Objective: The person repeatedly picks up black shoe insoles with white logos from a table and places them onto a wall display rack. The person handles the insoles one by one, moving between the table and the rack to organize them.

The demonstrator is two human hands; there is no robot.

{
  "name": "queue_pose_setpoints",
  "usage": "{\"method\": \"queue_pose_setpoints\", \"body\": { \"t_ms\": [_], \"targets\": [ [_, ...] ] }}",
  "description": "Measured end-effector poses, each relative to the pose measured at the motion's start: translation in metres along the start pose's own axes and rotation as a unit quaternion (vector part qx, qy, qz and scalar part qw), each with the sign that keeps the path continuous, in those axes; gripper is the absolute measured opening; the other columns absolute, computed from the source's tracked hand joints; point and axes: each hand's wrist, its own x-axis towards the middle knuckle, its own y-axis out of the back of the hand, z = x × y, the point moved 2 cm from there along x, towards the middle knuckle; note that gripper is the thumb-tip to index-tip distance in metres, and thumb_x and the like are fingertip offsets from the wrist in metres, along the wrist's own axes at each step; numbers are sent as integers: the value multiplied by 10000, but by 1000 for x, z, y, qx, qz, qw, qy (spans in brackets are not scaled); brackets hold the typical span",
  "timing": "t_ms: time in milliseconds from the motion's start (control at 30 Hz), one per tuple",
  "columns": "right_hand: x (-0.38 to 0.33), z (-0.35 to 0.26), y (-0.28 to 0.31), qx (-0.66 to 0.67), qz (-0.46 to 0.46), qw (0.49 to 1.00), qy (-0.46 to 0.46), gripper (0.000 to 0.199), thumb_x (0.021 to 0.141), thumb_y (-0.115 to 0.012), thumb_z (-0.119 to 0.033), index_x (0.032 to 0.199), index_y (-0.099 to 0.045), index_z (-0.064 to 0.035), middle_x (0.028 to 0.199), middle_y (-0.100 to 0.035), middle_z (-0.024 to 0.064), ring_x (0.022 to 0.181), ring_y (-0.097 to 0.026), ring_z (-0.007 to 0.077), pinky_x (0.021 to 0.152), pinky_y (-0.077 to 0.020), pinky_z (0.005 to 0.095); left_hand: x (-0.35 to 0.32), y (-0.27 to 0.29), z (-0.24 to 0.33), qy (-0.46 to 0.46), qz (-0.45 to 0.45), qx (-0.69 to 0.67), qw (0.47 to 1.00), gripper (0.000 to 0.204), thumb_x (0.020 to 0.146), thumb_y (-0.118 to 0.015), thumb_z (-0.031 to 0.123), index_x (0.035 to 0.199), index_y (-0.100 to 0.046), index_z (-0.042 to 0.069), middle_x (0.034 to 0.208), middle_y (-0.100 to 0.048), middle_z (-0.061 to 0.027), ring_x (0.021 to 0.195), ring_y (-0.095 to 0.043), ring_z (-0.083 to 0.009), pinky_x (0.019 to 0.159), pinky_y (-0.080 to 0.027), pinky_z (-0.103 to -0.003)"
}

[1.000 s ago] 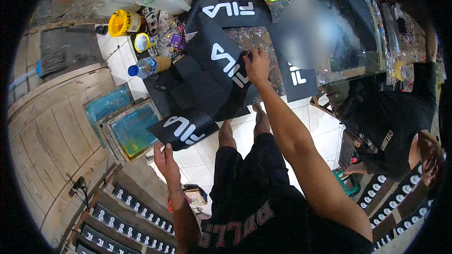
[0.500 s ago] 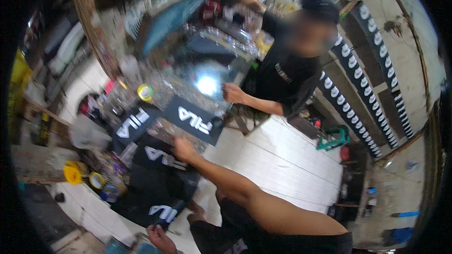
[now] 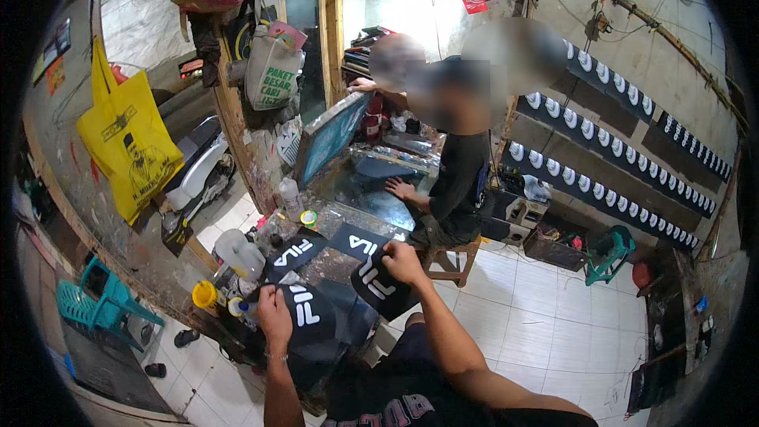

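Since the earlier frame, your view has swung upward to take in more of the room, and your right hand (image 3: 405, 263) has moved its black sheet toward the right side of the worktop (image 3: 371, 219). That right-hand sheet (image 3: 386, 292), printed with bold white letters, sits just below and right of the frame's centre; the grip there is closed, thumb and fingers pinching its upper edge. Your left hand (image 3: 274, 318) is left of centre, its grip also closed, fingers curled on the left edge of a matching left-hand sheet (image 3: 328, 320); whether this sheet is lifted clear of the dark material below is hard to tell. Beyond your hands, two more black printed sheets lie on the worktop, a third sheet (image 3: 294, 256) at centre left and a fourth sheet (image 3: 348, 236) partly behind your right-hand sheet. At the left of these stand a pale pitcher (image 3: 239, 255) and a yellow tub (image 3: 204, 295). In the upper middle, a co-worker (image 3: 462, 170) in dark clothes rests one hand on a glass plate (image 3: 375, 204) and the other on a raised framed screen (image 3: 336, 134). Rows of white-printed black strips (image 3: 609, 146) fill the upper right.
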Motion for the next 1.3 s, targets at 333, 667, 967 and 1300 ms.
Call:
{"method": "queue_pose_setpoints", "body": {
  "t_ms": [333,667,967,1300],
  "targets": [
    [-119,37,112,121,145,981,-37,422,706,-591,1,1123,-539,-30,985,-632,121,822,-620,200,747,-487,316,-38,-53,62,-18,-125,-2,992,320,879,-515,72,1171,-434,-30,744,-595,-207,754,-577,-371,686,-415,-434],
    [-379,169,144,34,194,941,-274,193,768,-634,-48,944,-648,29,748,-663,155,662,-641,201,619,-490,308,-181,-111,108,-163,-306,43,937,213,859,-531,105,990,-551,-62,945,-606,-216,829,-597,-396,706,-461,-416],
    [-532,156,286,-180,226,889,-354,178,690,-678,-140,811,-703,-11,723,-656,192,651,-654,309,648,-517,376,-282,-85,190,-132,-307,-48,941,135,854,-560,108,940,-561,3,783,-610,-227,761,-592,-416,623,-463,-439],
    [-676,104,356,-24,437,812,-385,184,780,-594,-181,776,-674,-16,747,-630,204,717,-621,368,662,-485,430,-421,-169,344,-312,-459,-1,832,146,810,-609,73,910,-586,-31,763,-636,-190,694,-634,-301,636,-490,-380]
  ]
}}
